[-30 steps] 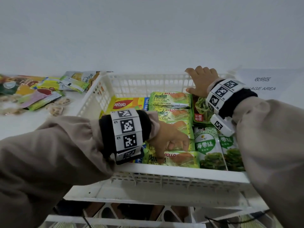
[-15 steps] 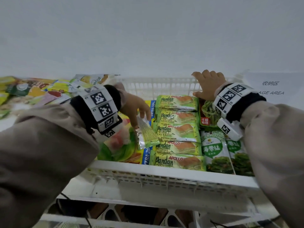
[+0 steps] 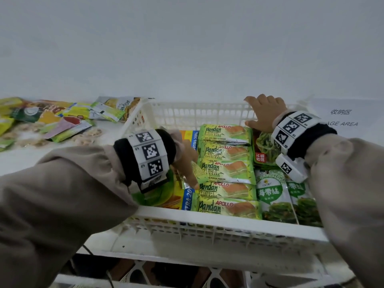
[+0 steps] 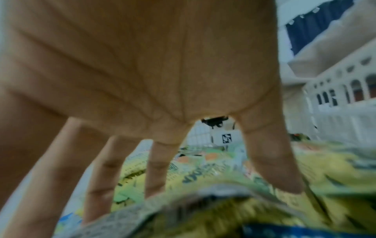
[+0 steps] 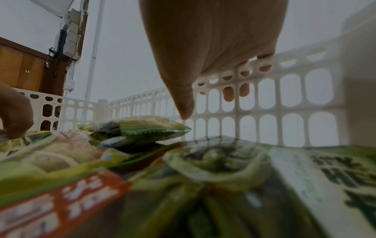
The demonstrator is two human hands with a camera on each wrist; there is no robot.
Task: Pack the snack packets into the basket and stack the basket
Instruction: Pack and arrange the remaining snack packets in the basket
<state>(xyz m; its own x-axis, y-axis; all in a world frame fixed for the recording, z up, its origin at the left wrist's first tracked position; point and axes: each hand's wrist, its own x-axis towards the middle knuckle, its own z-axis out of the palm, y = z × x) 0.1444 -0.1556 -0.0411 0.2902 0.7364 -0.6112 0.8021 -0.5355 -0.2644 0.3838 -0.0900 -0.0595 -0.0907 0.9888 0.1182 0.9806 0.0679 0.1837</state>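
White slotted plastic basket (image 3: 209, 226) now holds the small yellow-green foil snack packet (image 3: 192, 175) I carried half a second ago; my left hand (image 3: 185, 163) presses it flat with straight fingers, left of the Pandan cakes (image 3: 225, 169). My right hand (image 3: 265, 113) still hooks the far rim.

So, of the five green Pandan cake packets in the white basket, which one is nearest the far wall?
The top Pandan layer cake packet, the column's farthest, beside the right hand gripping the white plastic basket wall.

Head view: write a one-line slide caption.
Left hand presses a small packet down beside the Pandan cake packets while the right hand steadies the white basket.
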